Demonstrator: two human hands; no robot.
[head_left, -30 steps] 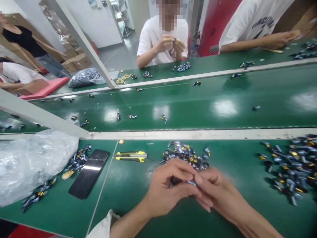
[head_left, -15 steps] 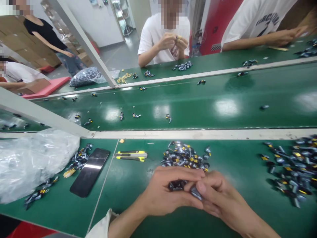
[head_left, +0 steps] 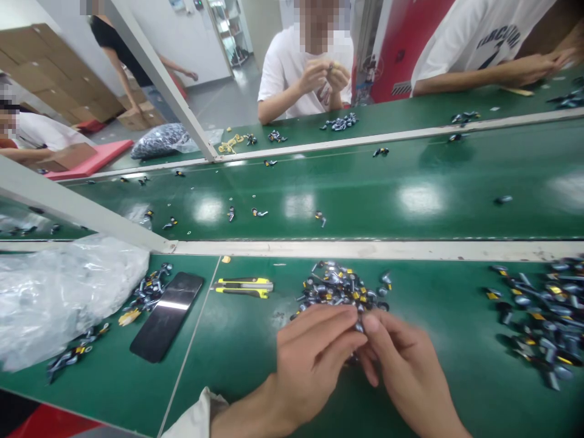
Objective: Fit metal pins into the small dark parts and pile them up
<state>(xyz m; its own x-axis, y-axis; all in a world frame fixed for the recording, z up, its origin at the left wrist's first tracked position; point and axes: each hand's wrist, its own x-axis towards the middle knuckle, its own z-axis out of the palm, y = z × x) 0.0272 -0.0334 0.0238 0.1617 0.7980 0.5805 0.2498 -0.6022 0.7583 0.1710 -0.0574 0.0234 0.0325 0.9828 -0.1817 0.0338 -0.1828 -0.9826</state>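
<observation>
Close together at the front of the bench, my left hand (head_left: 310, 359) and my right hand (head_left: 406, 365) meet at the fingertips. Between them is a small dark, glossy earbud-like part (head_left: 359, 327), mostly covered by the fingers. Both thumbs and forefingers are pinched around it. What else the left palm may hold is hidden. Just beyond the hands lies a pile of similar earbud-like parts (head_left: 335, 283), dark with short stems and yellow bits. My left hand overlaps the near edge of that pile.
A larger heap of parts (head_left: 547, 310) lies at right. Leftward are a yellow-black utility knife (head_left: 244, 287), a phone (head_left: 166, 316) and a clear plastic bag (head_left: 68, 298). Behind a white rail (head_left: 365, 249), a green conveyor belt (head_left: 283, 182) carries scattered parts. Co-workers sit across it.
My hands have closed in at the fingertips; the dark piece seen in my left palm is now hidden. Parts on the belt have shifted slightly right. A person at back left has moved right.
</observation>
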